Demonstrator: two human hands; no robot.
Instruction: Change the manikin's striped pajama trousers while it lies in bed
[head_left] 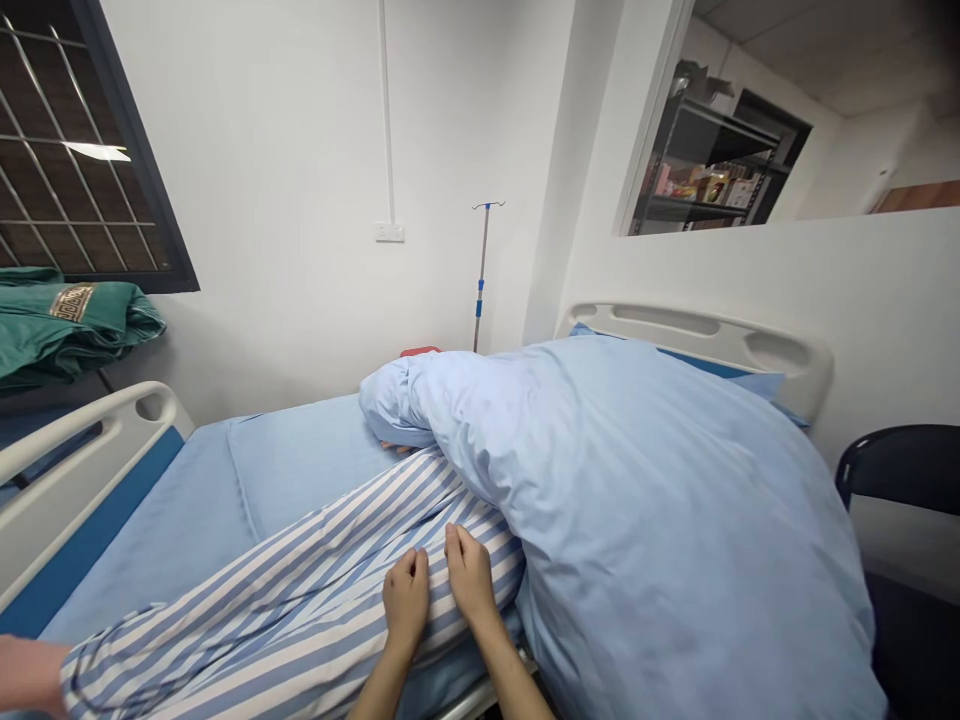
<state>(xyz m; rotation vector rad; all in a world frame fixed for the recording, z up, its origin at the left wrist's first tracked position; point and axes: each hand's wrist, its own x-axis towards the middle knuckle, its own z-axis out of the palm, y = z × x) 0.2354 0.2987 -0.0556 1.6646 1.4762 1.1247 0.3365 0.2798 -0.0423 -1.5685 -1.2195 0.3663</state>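
My left hand is closed, its fingers curled in, over the upper leg part of blue-and-white striped trousers. Just right of it, and a little higher in the picture, my right hand is curled shut above the same leg. I cannot make out whether either hand grips the cloth. The trousers are on a figure lying on the bed, with a bare foot showing at the lower left. A bunched light-blue quilt hides the figure's upper body. Skin-coloured fingers peek from under its left edge.
The bed has a light-blue sheet, a footboard at left and a headboard at right. Behind it stands an IV pole. A black chair is at right, green folded cloth at left.
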